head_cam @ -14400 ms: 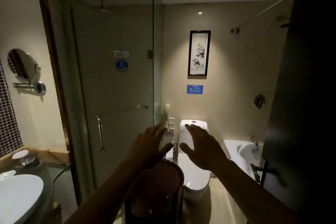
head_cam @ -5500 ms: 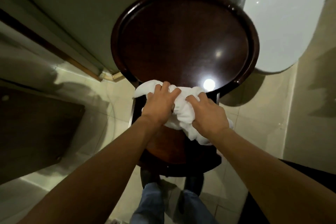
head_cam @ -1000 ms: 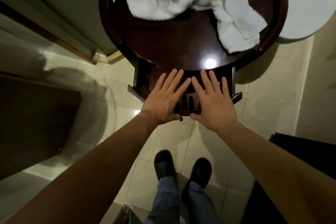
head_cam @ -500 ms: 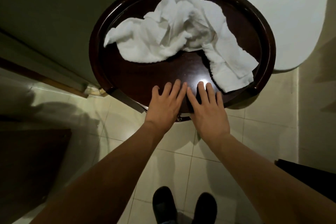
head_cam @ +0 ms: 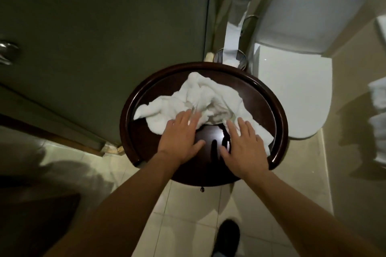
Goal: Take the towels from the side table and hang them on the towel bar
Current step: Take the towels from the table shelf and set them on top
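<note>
Both hands (head_cam: 211, 140) flat on crumpled towels (head_cam: 200, 100) in side table (head_cam: 281, 131).

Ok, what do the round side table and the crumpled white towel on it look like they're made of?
Side table: looks like dark wood with a glossy varnish; a ceiling light reflects sharply off the top, though it could be veneer. Towel: soft white cloth, probably cotton terry, matte, lying in loose folds.
</note>
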A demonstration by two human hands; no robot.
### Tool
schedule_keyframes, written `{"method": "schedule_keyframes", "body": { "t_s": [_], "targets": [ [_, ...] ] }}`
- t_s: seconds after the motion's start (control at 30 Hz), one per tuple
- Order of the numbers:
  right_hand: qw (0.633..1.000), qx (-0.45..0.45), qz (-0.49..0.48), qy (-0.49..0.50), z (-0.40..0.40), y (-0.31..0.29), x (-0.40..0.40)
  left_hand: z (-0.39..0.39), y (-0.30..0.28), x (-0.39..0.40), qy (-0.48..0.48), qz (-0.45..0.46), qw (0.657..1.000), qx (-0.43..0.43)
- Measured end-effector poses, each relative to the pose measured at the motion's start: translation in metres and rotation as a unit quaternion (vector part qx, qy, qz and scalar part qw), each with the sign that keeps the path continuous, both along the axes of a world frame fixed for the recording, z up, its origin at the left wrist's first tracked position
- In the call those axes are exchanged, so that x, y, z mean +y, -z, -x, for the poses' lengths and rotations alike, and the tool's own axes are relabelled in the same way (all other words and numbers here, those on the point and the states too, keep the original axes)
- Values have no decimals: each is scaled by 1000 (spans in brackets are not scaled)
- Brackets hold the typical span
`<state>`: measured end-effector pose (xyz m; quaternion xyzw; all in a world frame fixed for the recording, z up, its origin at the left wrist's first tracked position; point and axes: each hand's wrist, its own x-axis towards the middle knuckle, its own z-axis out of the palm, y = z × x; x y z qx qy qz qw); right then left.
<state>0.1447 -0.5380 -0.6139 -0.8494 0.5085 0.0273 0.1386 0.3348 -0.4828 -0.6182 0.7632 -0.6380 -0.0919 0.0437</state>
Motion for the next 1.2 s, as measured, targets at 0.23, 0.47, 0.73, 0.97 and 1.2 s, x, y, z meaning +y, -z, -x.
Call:
{"method": "schedule_keyframes", "body": {
  "t_s": [0.23,0.47,0.73,0.97,1.2],
  "targets": [
    [927,-187,-173,277,-20,17,-86,-43,11,-79,-321,-29,931,170],
    [896,-255,-201,303,-75,27,-117,-52,35,-110,-385,-25,876,289],
    [844,-349,-213,348,-126,33,-123,-62,39,-126,-346,4,864,366],
    [806,-378,-251,379,-158,12,-103,-71,44,-106,-384,36,781,491],
    [852,-361,-265,271,-202,-61,-61,-108,-13,-51,-416,120,778,455]
  ]
}}
